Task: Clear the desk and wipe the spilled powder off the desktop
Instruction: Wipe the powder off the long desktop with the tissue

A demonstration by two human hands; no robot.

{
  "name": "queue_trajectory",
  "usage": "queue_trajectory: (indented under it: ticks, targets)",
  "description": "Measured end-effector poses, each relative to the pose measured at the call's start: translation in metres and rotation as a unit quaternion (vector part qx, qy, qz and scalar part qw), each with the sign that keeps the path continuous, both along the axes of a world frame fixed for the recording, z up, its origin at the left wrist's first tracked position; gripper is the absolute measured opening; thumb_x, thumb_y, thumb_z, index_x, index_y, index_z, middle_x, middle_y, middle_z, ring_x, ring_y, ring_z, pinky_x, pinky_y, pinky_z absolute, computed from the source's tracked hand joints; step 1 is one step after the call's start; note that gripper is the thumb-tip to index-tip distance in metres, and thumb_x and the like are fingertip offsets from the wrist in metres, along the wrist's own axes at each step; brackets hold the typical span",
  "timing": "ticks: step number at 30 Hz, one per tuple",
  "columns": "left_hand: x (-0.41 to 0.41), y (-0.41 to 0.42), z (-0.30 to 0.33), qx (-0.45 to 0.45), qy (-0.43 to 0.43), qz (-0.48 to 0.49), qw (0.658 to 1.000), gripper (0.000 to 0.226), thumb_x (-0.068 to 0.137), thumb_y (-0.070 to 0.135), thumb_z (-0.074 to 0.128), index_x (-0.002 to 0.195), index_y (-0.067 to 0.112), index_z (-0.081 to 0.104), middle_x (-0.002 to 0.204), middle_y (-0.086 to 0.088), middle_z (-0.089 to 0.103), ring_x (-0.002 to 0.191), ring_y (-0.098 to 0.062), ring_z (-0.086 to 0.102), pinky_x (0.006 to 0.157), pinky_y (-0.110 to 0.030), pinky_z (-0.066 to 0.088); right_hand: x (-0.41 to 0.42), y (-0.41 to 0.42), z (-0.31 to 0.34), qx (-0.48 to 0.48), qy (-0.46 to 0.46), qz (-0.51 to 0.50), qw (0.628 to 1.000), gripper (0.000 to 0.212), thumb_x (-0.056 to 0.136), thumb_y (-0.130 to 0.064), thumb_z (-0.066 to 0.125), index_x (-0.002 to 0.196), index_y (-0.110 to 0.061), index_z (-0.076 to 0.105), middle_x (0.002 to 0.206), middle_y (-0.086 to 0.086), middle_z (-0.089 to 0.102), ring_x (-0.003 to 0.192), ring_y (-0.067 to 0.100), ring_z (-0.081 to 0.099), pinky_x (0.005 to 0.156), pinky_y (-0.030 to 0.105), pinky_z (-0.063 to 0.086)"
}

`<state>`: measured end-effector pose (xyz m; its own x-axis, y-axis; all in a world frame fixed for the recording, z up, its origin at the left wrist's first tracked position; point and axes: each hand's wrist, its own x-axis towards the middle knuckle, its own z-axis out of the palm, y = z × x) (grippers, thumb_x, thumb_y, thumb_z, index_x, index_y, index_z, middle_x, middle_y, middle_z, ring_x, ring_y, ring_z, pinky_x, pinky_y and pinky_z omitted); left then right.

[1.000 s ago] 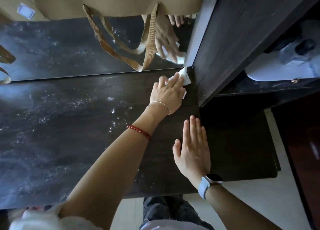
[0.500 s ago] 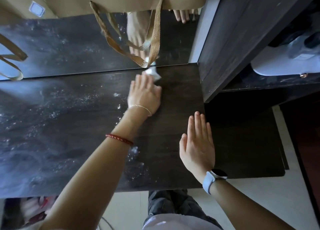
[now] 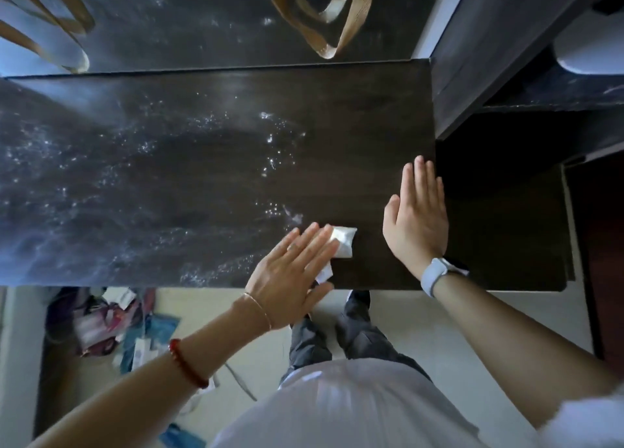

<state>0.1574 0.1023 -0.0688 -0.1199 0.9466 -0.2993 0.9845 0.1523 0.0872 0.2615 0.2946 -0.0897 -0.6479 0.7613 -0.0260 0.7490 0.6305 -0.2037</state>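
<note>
A dark wooden desktop (image 3: 209, 177) fills the middle of the head view, dusted with white powder (image 3: 270, 150) over its left and centre. My left hand (image 3: 293, 272) lies flat with straight fingers on a white wipe (image 3: 344, 241) near the desk's front edge. The wipe pokes out past the fingertips and under the palm. My right hand (image 3: 417, 214) rests flat and open on the desktop's right end, just right of the wipe, with a watch on the wrist.
A mirror (image 3: 202, 19) stands along the desk's back edge, reflecting tan bag straps (image 3: 334, 25). A dark cabinet side (image 3: 489, 59) rises at the right. Bags and papers (image 3: 111, 322) lie on the floor below the front edge.
My left hand has dragged the wipe from the back edge by the mirror to the front edge. My right hand has stayed flat at the desk's right end.
</note>
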Motion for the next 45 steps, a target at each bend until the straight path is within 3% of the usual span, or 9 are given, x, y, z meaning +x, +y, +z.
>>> queue_trajectory:
  ticks: [6,12,16,21,27,32,35,43,45]
  targets:
    - [-0.045,0.019,0.001,0.012,-0.017,0.306,0.952,0.061,0.096,0.044,0.009,0.146,0.01,0.002,0.155,-0.011,-0.003,0.143,-0.024,-0.007,0.114,-0.035,-0.007,-0.001,-0.007,-0.003,0.021,-0.001,-0.004,1.0,0.057,0.09,-0.025,0.018,0.14,0.003,0.027,0.149,0.022,0.025,0.139,0.033,0.02,0.114,0.041,0.014]
    - [0.034,-0.005,0.002,0.072,-0.062,0.103,0.99,0.059,0.093,0.04,0.025,0.138,0.003,0.034,0.147,-0.015,0.031,0.138,-0.029,0.023,0.116,-0.041,0.012,0.013,-0.025,-0.001,0.008,-0.014,0.005,1.0,0.057,0.091,-0.027,0.017,0.141,0.001,0.025,0.149,0.022,0.024,0.14,0.032,0.019,0.114,0.041,0.011]
    - [0.052,-0.008,-0.004,0.06,-0.073,0.045,0.994,0.056,0.094,0.042,0.025,0.138,0.008,0.038,0.147,-0.009,0.034,0.137,-0.024,0.028,0.113,-0.038,0.017,0.028,-0.03,0.001,0.0,-0.018,0.033,0.999,0.059,0.092,-0.029,0.014,0.141,0.0,0.024,0.15,0.02,0.023,0.14,0.031,0.018,0.114,0.039,0.01]
    - [0.005,-0.054,-0.008,0.044,-0.023,0.173,0.984,0.063,0.094,0.044,0.016,0.139,0.002,0.03,0.147,-0.016,0.028,0.138,-0.03,0.023,0.115,-0.041,0.013,0.02,-0.043,0.0,0.007,-0.005,-0.029,1.0,0.052,0.093,-0.022,0.023,0.141,-0.002,0.027,0.15,0.019,0.024,0.14,0.031,0.019,0.114,0.042,0.01]
    - [-0.038,-0.104,-0.003,0.053,-0.026,0.406,0.912,0.074,0.088,0.05,0.009,0.144,0.001,0.011,0.153,-0.02,0.008,0.142,-0.032,0.002,0.116,-0.043,0.002,0.002,-0.077,-0.004,0.019,-0.009,-0.092,0.996,0.054,0.093,-0.025,0.022,0.141,-0.002,0.026,0.15,0.022,0.023,0.14,0.035,0.018,0.114,0.045,0.01]
    - [0.019,-0.063,-0.001,0.058,-0.057,0.248,0.965,0.07,0.096,0.047,0.007,0.136,-0.002,0.034,0.145,-0.021,0.033,0.135,-0.036,0.028,0.109,-0.05,0.017,-0.001,-0.082,-0.004,0.015,-0.023,-0.097,0.995,0.052,0.096,-0.024,0.027,0.143,-0.003,0.02,0.152,0.019,0.016,0.142,0.031,0.01,0.115,0.043,0.005]
    - [0.014,-0.072,-0.004,0.056,-0.066,0.253,0.963,0.07,0.096,0.047,0.002,0.137,0.001,0.035,0.145,-0.018,0.034,0.135,-0.032,0.03,0.11,-0.045,0.019,-0.004,-0.084,-0.003,0.013,-0.025,-0.103,0.994,0.051,0.097,-0.022,0.029,0.144,-0.003,0.019,0.153,0.019,0.014,0.142,0.03,0.008,0.115,0.043,0.005]
    - [-0.096,-0.171,-0.008,0.072,-0.018,0.523,0.849,0.066,0.093,0.041,0.019,0.144,-0.001,0.009,0.153,-0.022,0.004,0.142,-0.034,0.0,0.116,-0.045,0.002,-0.022,-0.111,-0.006,0.018,-0.01,-0.125,0.992,0.058,0.091,-0.027,0.024,0.142,0.001,0.021,0.15,0.026,0.016,0.14,0.037,0.012,0.114,0.045,0.006]
    - [-0.086,-0.155,-0.008,0.088,-0.01,0.511,0.855,0.072,0.09,0.044,0.014,0.142,-0.004,0.014,0.151,-0.027,0.009,0.141,-0.039,0.006,0.114,-0.047,0.005,-0.027,-0.118,-0.007,0.023,-0.008,-0.118,0.993,0.06,0.091,-0.029,0.022,0.142,0.002,0.021,0.149,0.027,0.017,0.14,0.037,0.013,0.114,0.045,0.006]
